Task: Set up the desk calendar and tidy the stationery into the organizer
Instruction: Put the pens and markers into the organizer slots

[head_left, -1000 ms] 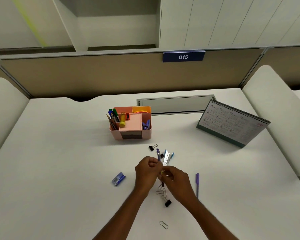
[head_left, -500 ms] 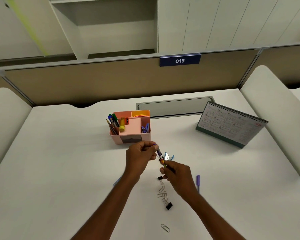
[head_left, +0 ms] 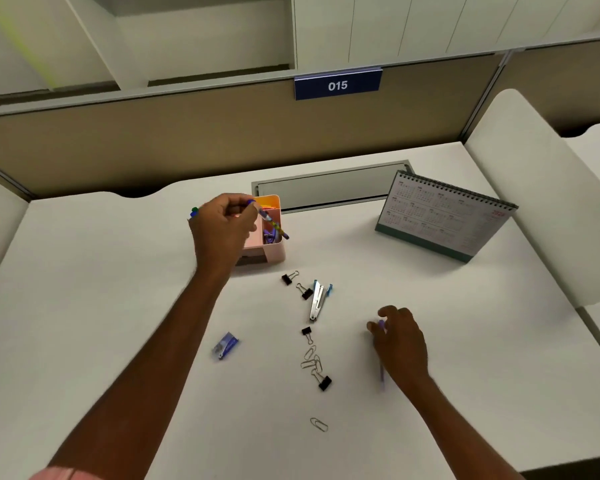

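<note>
The left hand pinches a slim patterned pen by its upper end, tilted, tip down over the right compartments of the pink plastic organizer, a rounded box at the far middle of the smooth white desk. The right hand curls over the far end of a purple pen lying on the desk to the near right; whether it grips is unclear. Between the hands lie a shiny metal stapler, black binder clips and wire paper clips. A blue staple box lies to the left. The spiral-bound desk calendar stands at the far right.
</note>
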Demonstrator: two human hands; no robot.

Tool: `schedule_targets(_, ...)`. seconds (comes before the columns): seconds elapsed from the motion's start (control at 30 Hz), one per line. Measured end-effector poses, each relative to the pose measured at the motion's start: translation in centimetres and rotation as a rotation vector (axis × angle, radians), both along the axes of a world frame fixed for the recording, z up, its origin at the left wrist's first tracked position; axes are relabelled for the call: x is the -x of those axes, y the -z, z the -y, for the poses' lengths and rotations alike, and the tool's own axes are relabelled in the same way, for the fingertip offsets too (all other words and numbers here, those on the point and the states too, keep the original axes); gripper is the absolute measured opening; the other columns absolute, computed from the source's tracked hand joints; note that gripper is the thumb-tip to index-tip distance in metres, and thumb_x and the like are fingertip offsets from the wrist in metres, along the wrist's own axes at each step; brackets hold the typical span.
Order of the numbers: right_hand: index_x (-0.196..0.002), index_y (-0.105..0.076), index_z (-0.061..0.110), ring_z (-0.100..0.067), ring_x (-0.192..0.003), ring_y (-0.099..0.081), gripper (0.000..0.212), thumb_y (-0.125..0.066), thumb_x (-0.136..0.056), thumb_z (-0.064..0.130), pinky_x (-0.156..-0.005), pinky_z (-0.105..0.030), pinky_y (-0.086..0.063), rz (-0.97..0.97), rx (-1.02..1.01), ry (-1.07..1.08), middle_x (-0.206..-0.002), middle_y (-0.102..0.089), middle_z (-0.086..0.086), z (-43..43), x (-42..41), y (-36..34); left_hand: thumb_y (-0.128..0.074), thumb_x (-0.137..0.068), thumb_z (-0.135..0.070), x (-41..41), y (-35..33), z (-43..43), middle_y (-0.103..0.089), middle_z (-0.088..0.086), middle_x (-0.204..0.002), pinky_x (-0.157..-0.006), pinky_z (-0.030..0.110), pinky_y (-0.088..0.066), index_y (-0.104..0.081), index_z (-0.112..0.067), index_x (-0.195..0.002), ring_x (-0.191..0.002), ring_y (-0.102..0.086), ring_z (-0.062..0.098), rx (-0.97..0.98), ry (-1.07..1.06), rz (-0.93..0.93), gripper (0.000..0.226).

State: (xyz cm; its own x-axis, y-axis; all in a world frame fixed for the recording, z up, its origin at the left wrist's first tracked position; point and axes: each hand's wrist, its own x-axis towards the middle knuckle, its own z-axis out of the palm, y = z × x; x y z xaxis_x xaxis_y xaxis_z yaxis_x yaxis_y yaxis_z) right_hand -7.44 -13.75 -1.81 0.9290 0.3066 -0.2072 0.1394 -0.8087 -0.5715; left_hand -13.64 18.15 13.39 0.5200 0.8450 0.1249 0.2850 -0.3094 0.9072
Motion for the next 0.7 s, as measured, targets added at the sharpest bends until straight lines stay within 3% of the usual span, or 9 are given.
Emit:
schedule_targets(0.13,-0.111,-0.056,0.017,-0.031,-0.092,-0.062,0.03,-0.071,-0.091,0.033,-0.071,-0.037,-0.048,-0.044,0.118,0.013,-0.106,-0.056,-0.005,0.7,0.1,0.5,-0.076,-0.088,-0.021,-1.8,0.1,-2.7,-0.078,0.003,-0.08,-0.064,0.041,-0.066,-0.081,-0.014,-0.099,-0.06,-0.072,0.014,-0.097,-0.044,-0.014,0.014)
schedule_targets(0.33,-0.1,-0.054,0.015,-0.028,-0.083,-0.059,0.013,-0.065,-0.094,0.021,-0.067,-0.035,-0.046,0.007,0.124,-0.033,-0.095,-0.057,-0.005,0.3,0.4,1.2,-0.076,-0.09,-0.024,-3.3,2.8,-4.1,-0.079,0.001,-0.085,-0.069,0.041,-0.066,-0.081,-0.014,-0.1,-0.065,-0.074,0.017,-0.22,-0.033,-0.149,0.016)
schedule_targets(0.5,-0.1,-0.056,0.015,-0.022,-0.075,-0.048,0.007,-0.061,-0.095,0.017,-0.064,-0.033,-0.039,0.036,0.122,-0.061,-0.093,-0.056,-0.003,0.0,0.4,1.5,-0.074,-0.092,-0.023,-4.2,4.9,-4.8,-0.081,0.006,-0.095,-0.08,0.037,-0.063,-0.081,-0.011,-0.102,-0.08,-0.076,0.023,-0.276,0.03,-0.256,0.017)
schedule_targets(0.6,-0.098,-0.056,0.016,-0.023,-0.074,-0.05,0.005,-0.06,-0.094,0.018,-0.063,-0.033,-0.039,0.037,0.097,-0.057,-0.089,-0.056,-0.001,0.1,0.4,1.6,-0.073,-0.096,-0.027,-4.8,5.8,-4.8,-0.08,0.007,-0.107,-0.081,0.026,-0.052,-0.08,-0.01,-0.11,-0.096,-0.074,0.022,-0.338,0.041,-0.317,0.023)
schedule_targets(0.7,-0.097,-0.056,0.019,-0.023,-0.075,-0.053,0.007,-0.06,-0.092,0.017,-0.062,-0.033,-0.041,0.022,0.082,-0.052,-0.088,-0.056,0.001,0.1,0.4,1.6,-0.071,-0.098,-0.03,-5.5,6.5,-5.0,-0.08,0.007,-0.111,-0.08,0.027,-0.05,-0.08,-0.011,-0.115,-0.1,-0.073,0.024,-0.347,0.049,-0.361,0.027)
